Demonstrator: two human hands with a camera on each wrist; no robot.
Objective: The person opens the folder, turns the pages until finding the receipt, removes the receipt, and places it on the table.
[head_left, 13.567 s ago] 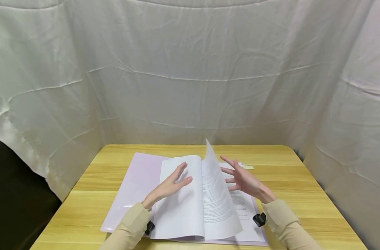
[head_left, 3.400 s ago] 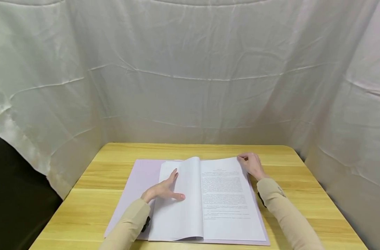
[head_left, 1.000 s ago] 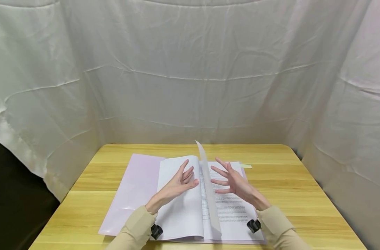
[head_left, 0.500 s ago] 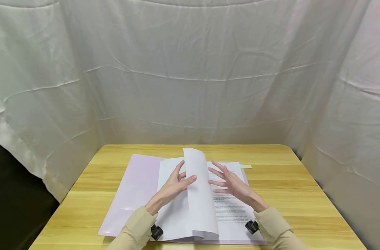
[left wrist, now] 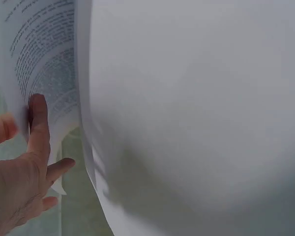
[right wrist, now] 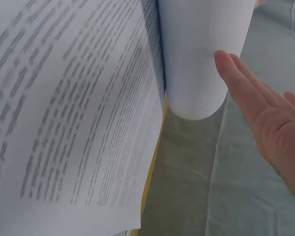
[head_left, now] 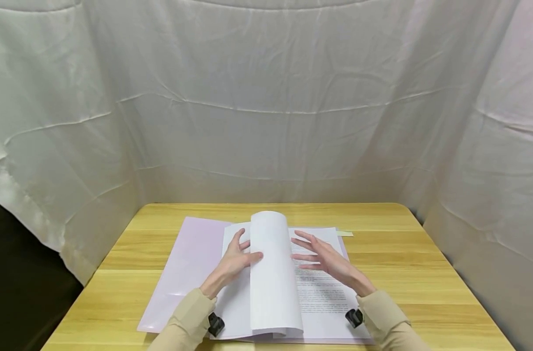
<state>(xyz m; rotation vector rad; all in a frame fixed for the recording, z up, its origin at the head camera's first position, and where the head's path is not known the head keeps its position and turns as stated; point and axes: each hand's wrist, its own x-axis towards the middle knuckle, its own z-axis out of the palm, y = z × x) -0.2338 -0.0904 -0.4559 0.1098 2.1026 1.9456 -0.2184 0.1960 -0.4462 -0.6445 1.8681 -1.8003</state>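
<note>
A lilac folder (head_left: 196,263) lies spread on the table with printed pages in it. One page (head_left: 272,278) arches up from the middle and curls over to the left, its blank side up. My left hand (head_left: 228,268) pinches that page's free edge, thumb on the blank side and fingers behind, against the print in the left wrist view. My right hand (head_left: 334,263) is at the curl's right side, fingers spread and fairly straight, fingertips right at the paper. Under it lies a printed page (head_left: 325,292); the right wrist view has the rounded page (right wrist: 201,64) beside the fingers.
The wooden table (head_left: 424,273) extends around the folder. A pale yellow-green tab (head_left: 345,233) sticks out at the folder's top right. Light grey cloth (head_left: 266,122) hangs behind and at both sides. Dark cameras (head_left: 215,324) are worn on both wrists.
The page has gone from standing nearly upright to curling over leftward. My left hand has taken its edge and drawn it left. The right hand has stayed near the page's right side.
</note>
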